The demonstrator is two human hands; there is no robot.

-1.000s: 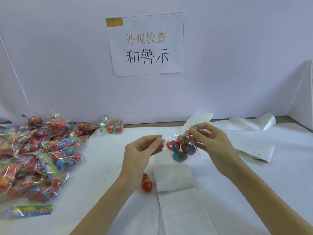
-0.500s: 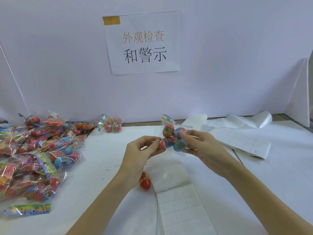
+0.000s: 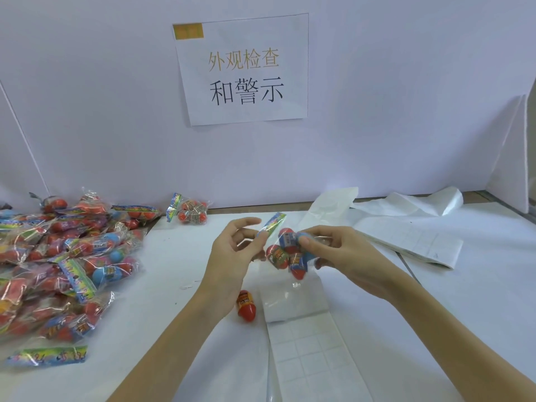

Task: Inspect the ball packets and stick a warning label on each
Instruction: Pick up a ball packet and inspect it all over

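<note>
The white table (image 3: 179,265) ran back to the wall at twelve o'clock, with bare room between my arms and the heap of ball packets (image 3: 66,262) at nine o'clock. Label sheets (image 3: 412,242) lay at two o'clock, another label sheet (image 3: 310,352) at six. My right hand (image 3: 345,256) pinched the ball packet (image 3: 287,250) above the table; my left hand (image 3: 235,256), fingers loosely spread, touched its header strip. A loose red ball (image 3: 246,305) lay just under my left wrist.
</note>
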